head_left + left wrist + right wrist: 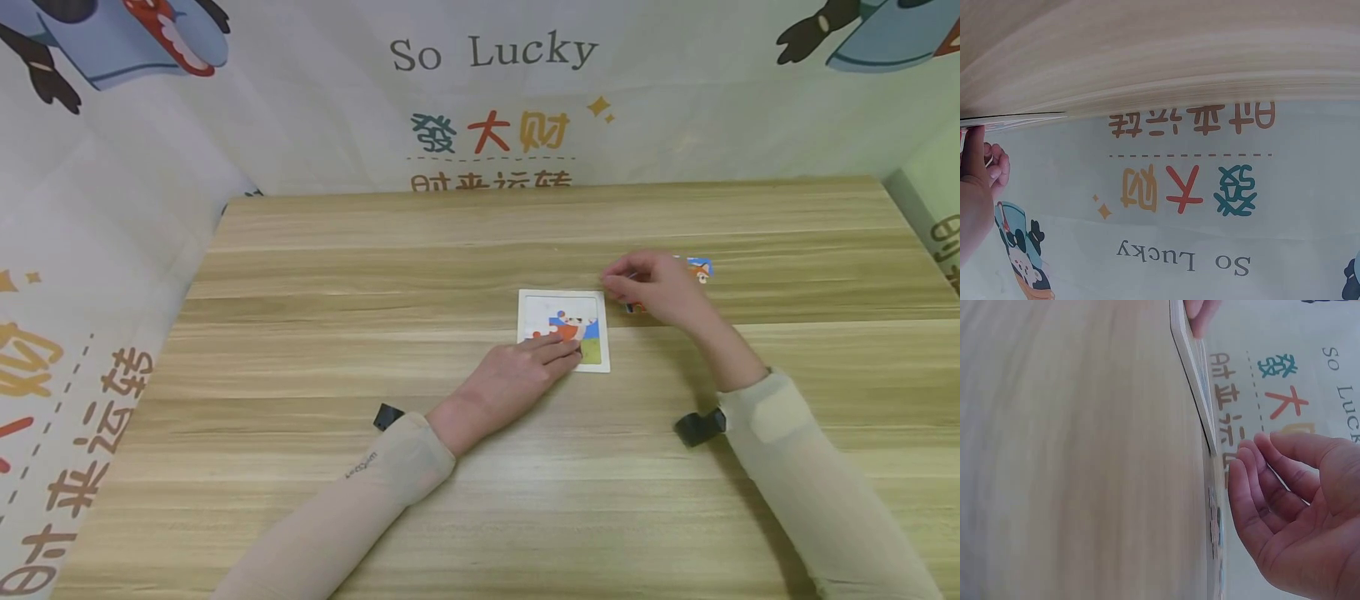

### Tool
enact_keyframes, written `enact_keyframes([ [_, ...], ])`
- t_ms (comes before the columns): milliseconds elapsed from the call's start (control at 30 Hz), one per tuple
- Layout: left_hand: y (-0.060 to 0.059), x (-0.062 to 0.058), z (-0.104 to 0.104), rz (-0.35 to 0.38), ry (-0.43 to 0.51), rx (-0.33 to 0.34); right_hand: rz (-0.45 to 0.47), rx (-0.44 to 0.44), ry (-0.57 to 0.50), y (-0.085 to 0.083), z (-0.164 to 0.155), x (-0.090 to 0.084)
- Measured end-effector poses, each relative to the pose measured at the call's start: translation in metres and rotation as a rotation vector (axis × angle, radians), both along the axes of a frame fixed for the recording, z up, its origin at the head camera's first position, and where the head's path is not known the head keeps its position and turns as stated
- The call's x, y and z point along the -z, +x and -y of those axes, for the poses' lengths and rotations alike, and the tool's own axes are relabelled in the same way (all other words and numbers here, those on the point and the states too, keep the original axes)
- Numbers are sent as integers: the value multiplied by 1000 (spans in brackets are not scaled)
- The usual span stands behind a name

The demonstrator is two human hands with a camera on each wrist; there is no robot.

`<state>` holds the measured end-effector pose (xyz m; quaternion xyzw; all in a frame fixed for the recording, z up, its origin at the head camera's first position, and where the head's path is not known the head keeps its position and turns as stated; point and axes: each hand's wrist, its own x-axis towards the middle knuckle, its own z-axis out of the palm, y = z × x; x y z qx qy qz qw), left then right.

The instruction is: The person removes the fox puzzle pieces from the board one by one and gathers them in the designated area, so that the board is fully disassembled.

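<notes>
A small white-framed jigsaw puzzle [602, 363] lies on the table, partly filled with pieces of a red, white, blue and green picture. My left hand [517, 375] rests on its lower left part, fingers extended over the pieces and hiding some of them. Just off the frame's upper right corner hovers my right hand [656, 287], its fingers loosely bent. In the right wrist view, the thumb tip [1277, 436] sits close to the index fingertip, with nothing showing between them. Loose puzzle pieces [701, 269] lie under and beyond this hand, which partly covers them.
The wooden table [315, 333] extends around the puzzle on all sides. A printed cloth [315, 108] with lettering and cartoon figures hangs behind the table's far edge and along the left. A dark wrist camera [697, 427] projects from the right sleeve, another [387, 416] from the left.
</notes>
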<state>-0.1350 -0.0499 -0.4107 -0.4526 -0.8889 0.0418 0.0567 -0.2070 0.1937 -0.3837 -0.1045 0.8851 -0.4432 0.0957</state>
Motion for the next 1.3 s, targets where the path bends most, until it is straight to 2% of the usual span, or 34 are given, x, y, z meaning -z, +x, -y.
enact_keyframes([
  [300,-5,-1,-1,-22,31,0,-3,-96,-3,-5,18,-2],
  [467,2,2,2,-14,43,0,26,-200,45,0,30,8],
  [633,9,7,5,-69,28,12,7,-269,86,8,38,16],
  [967,12,9,2,-109,20,34,31,-259,12,12,38,24],
  [1167,6,8,3,-163,87,54,49,-220,-12,8,42,20],
  [1300,1,6,2,-171,98,63,56,-205,-8,4,42,17],
])
